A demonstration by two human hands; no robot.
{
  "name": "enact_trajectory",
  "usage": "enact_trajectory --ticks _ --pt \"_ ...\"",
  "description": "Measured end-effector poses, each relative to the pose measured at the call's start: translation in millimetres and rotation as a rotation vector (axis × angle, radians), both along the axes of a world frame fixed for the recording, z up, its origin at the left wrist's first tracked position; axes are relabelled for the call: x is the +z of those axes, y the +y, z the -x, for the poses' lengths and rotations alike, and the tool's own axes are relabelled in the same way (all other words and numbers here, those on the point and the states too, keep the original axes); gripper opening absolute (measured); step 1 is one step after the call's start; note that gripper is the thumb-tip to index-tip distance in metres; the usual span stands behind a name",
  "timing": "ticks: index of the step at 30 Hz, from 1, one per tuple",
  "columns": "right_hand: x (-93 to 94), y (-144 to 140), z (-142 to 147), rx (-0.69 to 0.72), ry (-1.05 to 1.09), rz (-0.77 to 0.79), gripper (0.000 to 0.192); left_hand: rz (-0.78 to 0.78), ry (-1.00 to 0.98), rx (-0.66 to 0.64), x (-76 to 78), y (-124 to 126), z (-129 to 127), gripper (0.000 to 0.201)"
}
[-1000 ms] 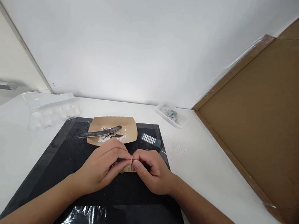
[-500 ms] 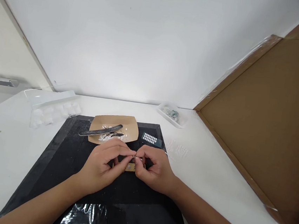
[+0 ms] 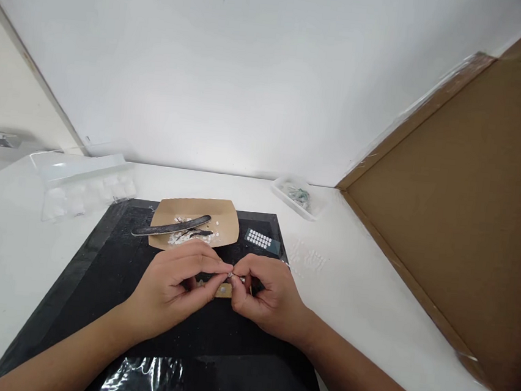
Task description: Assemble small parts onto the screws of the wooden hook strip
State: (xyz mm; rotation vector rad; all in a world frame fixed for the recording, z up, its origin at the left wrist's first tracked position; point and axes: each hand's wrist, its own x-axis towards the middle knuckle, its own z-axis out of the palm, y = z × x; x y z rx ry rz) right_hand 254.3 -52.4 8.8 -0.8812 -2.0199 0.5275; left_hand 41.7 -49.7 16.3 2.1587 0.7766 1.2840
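My left hand (image 3: 178, 283) and my right hand (image 3: 267, 291) meet above the black mat, thumb and forefinger of each pinched together. A tiny pale piece (image 3: 230, 274) sits at the touching fingertips; its kind is too small to make out. A small shiny metallic bit (image 3: 242, 278) shows between my right thumb and forefinger. Just below the fingers lies a narrow tan wooden-looking strip (image 3: 223, 290) with a pale round dot on it, partly covered by both hands.
Behind the hands, a brown paper tray (image 3: 226, 217) holds white bits and a dark nail file (image 3: 172, 226). A card of white round stickers (image 3: 259, 239) lies right of it. Clear plastic box (image 3: 88, 191) at left, small white tray (image 3: 294, 199) at back, cardboard wall (image 3: 462, 209) at right.
The view has shifted slightly. Both hands stay pinched together over the strip, with the left fingertips a little changed and a pale piece now showing between them.
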Motion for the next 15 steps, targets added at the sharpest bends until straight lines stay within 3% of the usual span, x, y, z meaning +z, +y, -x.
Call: enact_trajectory --ticks 15 --pt "-3.9 1.8 0.9 0.03 0.009 0.001 0.012 0.036 0.073 0.044 -3.4 -3.1 -0.6 0.016"
